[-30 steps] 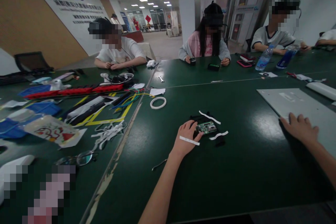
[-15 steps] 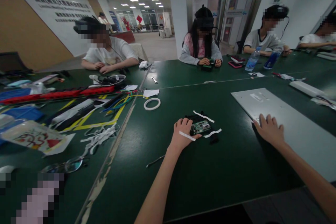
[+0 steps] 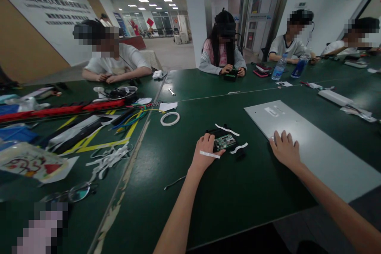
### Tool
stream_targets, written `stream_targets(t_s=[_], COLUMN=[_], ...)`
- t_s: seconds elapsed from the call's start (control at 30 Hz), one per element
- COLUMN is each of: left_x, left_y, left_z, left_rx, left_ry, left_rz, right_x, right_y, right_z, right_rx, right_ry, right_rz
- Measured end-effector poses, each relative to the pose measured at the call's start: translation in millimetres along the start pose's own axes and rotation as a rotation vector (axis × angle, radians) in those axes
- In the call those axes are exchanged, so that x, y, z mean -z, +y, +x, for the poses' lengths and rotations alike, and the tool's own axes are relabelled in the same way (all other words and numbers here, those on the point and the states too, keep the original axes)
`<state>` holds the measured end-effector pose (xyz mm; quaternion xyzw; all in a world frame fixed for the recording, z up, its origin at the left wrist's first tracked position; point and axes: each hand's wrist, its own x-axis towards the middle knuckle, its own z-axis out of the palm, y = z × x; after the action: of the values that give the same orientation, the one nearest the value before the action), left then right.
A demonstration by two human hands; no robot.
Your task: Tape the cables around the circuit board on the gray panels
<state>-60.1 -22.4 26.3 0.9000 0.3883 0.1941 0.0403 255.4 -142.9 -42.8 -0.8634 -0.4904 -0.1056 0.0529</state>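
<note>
A green circuit board [image 3: 225, 142] in a black housing lies mid-table. My left hand [image 3: 205, 151] is closed around its left end, thumb along the near side, and a white strip [image 3: 210, 154] sticks across the back of that hand. Two more white strips stand out from the device, one at the far edge [image 3: 227, 129] and one at the right [image 3: 239, 148]. On the left edge of a flat light-grey panel [image 3: 309, 147] rests my right hand [image 3: 285, 149], fingers spread. The underside of the board is hidden.
Left lie a white tape roll [image 3: 170, 119], tangled white strips [image 3: 111, 156], glasses [image 3: 79, 192], cables and a red rail [image 3: 65, 109]. A small wrench [image 3: 171, 92] and water bottles [image 3: 279, 67] sit farther back. Several people in headgear sit across the green table [image 3: 143, 214].
My right hand and the grey panel have slid left, closer to the circuit board. My left hand stays on the board. The whole view has shifted slightly to the right.
</note>
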Motion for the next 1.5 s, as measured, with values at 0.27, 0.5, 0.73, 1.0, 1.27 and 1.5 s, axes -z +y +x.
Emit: stream_targets(t_s=[0.27, 0.5, 0.73, 1.0, 1.27, 1.5], left_x=[4.4, 16.7, 23.3, 25.7, 21.8, 15.0], left_y=[-4, -7, -8, -8, -4, 1], left_z=[-2, -1, 1, -1, -3, -4], left_rx=[-0.022, -0.003, 0.024, 0.000, -0.030, -0.085], left_ry=[0.037, 0.083, 0.098, 0.103, 0.069, 0.008], left_rz=[-0.036, -0.093, -0.149, -0.156, -0.178, -0.200], right_x=[15, 27, 42, 60, 83, 96], right_y=[-38, -60, -90, -136, -137, -19], right_z=[-19, -29, -46, -72, -76, -134], right_rx=[0.087, 0.139, 0.189, 0.254, 0.414, -0.010], right_ry=[-0.014, 0.015, -0.020, -0.068, -0.176, -0.401], right_rz=[-0.030, -0.016, 0.097, 0.299, 0.569, 1.033])
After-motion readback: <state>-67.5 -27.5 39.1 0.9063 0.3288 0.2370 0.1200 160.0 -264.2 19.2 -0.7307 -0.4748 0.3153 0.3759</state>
